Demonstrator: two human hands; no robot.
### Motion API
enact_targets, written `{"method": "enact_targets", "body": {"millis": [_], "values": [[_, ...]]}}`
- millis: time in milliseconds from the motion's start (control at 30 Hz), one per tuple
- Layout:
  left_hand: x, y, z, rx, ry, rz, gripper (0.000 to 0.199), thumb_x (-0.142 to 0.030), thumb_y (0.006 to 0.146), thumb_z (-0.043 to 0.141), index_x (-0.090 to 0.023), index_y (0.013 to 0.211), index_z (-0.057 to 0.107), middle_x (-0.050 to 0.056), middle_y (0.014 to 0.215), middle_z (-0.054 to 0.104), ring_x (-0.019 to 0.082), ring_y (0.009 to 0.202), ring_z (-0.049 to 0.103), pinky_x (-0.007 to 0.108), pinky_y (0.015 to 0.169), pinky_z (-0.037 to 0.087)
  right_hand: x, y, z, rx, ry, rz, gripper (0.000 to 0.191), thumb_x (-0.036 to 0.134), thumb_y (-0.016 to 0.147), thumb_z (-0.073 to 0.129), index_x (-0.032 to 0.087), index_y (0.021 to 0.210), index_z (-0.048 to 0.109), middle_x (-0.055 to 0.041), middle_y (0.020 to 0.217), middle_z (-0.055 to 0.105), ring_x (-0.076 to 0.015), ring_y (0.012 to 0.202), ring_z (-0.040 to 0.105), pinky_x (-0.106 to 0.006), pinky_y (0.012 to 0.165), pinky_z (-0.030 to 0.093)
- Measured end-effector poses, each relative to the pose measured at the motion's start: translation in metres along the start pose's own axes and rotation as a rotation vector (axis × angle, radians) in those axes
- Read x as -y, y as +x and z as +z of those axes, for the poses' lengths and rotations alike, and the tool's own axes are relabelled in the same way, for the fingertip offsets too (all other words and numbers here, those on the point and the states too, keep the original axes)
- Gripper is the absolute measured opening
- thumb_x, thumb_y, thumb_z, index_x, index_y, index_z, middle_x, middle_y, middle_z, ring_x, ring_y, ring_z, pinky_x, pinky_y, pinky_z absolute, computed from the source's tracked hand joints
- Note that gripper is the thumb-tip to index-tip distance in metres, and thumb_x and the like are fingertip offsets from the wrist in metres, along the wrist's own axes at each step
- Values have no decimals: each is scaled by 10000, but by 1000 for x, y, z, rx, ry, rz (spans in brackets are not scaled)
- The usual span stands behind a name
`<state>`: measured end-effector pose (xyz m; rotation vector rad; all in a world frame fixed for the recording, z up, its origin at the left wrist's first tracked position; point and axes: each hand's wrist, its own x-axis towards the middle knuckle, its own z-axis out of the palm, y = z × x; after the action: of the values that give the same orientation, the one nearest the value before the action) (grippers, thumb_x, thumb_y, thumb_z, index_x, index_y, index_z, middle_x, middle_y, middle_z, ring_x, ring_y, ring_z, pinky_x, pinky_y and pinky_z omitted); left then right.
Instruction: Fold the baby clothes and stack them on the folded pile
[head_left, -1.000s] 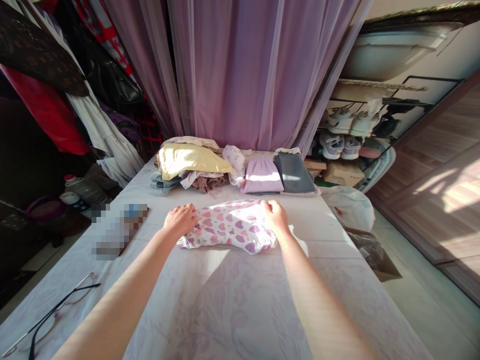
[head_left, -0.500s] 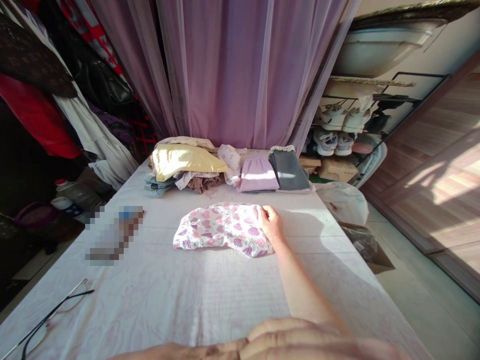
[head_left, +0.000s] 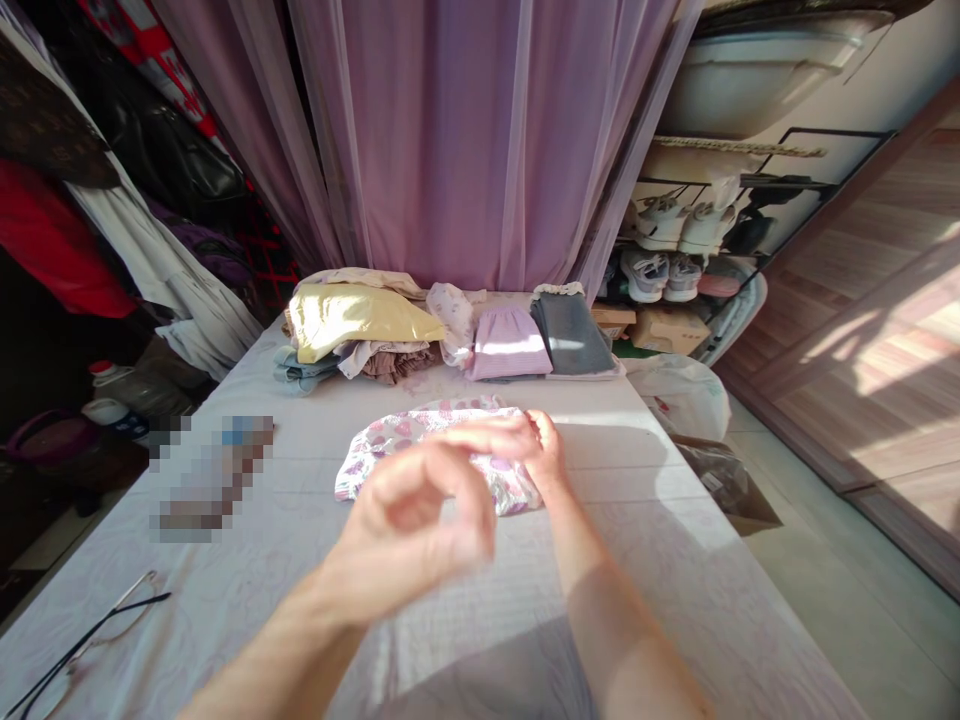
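Observation:
A folded white garment with pink and purple hearts (head_left: 367, 452) lies crosswise on the bed or table cover (head_left: 292, 610). Its kind is not clear. My right hand (head_left: 545, 448) grips its right end, with the fingers bent at the edge. Above the garment's middle hovers my left hand (head_left: 424, 505), slightly blurred. Its fingers are curved, the thumb stands apart from them, and nothing shows in it. The left hand hides much of the garment's centre and lower edge.
Behind the garment lie a heap of clothes with a yellow piece (head_left: 360, 318), a folded lilac garment (head_left: 512, 345) and a dark grey one (head_left: 574, 332). Eyeglasses (head_left: 90, 640) rest at the near left, below a pixelated object (head_left: 214, 475). A purple curtain (head_left: 442, 140) hangs behind.
My left hand has risen from the bottom edge and moved forward over the garment. My right hand stays at the garment's right end. The view has shifted slightly.

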<state>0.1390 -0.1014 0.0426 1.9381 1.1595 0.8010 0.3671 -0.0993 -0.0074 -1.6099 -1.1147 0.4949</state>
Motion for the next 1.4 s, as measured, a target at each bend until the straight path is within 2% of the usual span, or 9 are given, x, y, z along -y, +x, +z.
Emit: {"method": "enact_targets", "body": {"millis": [167, 300, 467, 733, 833, 933, 1233, 1300, 1400], "values": [[-4, 65, 11, 2, 179, 63, 296, -297, 847, 593, -260, 1124, 691, 28, 1145, 720, 212, 1080, 653, 351, 993, 488, 0, -4, 2, 60, 8, -27, 339, 485, 832, 523, 187, 922, 655, -40, 772, 707, -191, 719, 636, -297, 694, 505], [-9, 99, 31, 213, 373, 166, 506, -273, 765, 697, -221, 1263, 624, 81, 1312, 650, 255, 1209, 594, 385, 1076, 416, -10, -1, 6, 51, -1, -33, 377, 488, 812, 548, 189, 977, 706, -63, 853, 748, -222, 788, 681, -319, 742, 529], [-14, 113, 44, 272, 461, 68, 274, -350, 899, 524, -266, 1080, 712, 41, 1004, 758, 231, 940, 696, 327, 879, 503, -20, 12, 2, 12, 66, -30, 400, 493, 838, 510, 186, 985, 719, -98, 957, 758, -240, 905, 693, -346, 833, 541], [-8, 93, 31, 144, 192, -41, 297, -353, 867, 527, -254, 1073, 716, 2, 854, 739, 168, 775, 659, 245, 730, 485, -6, 58, 14, 204, -367, -15, 352, 322, 713, 696, 238, 1053, 727, -75, 1157, 719, -273, 1126, 614, -382, 1005, 430], [-8, 77, 30, 134, 117, -104, 349, -453, 844, 548, -247, 1054, 736, -9, 741, 713, 168, 688, 635, 245, 656, 484, -1, 57, 19, 260, -408, -10, 141, 285, 766, 621, 244, 845, 731, -36, 917, 757, -227, 942, 663, -330, 888, 468], [-8, 63, 32, 106, 85, -134, 326, -461, 811, 596, -255, 1003, 761, -2, 762, 735, 182, 705, 658, 256, 671, 502, -5, 44, 17, 238, -367, 13, 242, 331, 866, 488, 215, 887, 699, -34, 835, 740, -190, 791, 674, -288, 742, 487], [14, 34, 28, -21, -9, -182, 357, -482, 786, 634, -247, 1023, 760, 38, 940, 780, 233, 869, 713, 314, 796, 550, 7, 48, 29, 201, -485, -129, 285, 259, 716, 689, 235, 998, 718, -90, 982, 734, -247, 950, 640, -318, 845, 458], [16, 32, 26, -23, -57, -193, 371, -506, 765, 654, -236, 993, 767, 48, 927, 781, 238, 858, 711, 315, 787, 553, 13, 52, 29, 223, -500, -76, 149, 275, 795, 610, 234, 871, 730, -76, 840, 731, -228, 827, 644, -303, 762, 459], [17, 31, 26, -37, -153, -230, 360, -522, 753, 663, -222, 919, 775, 51, 906, 777, 232, 857, 704, 303, 770, 549, 16, 43, 22, 183, -415, -10, 317, 400, 905, 458, 217, 860, 714, -32, 637, 666, -194, 628, 599, -283, 623, 440]]}}
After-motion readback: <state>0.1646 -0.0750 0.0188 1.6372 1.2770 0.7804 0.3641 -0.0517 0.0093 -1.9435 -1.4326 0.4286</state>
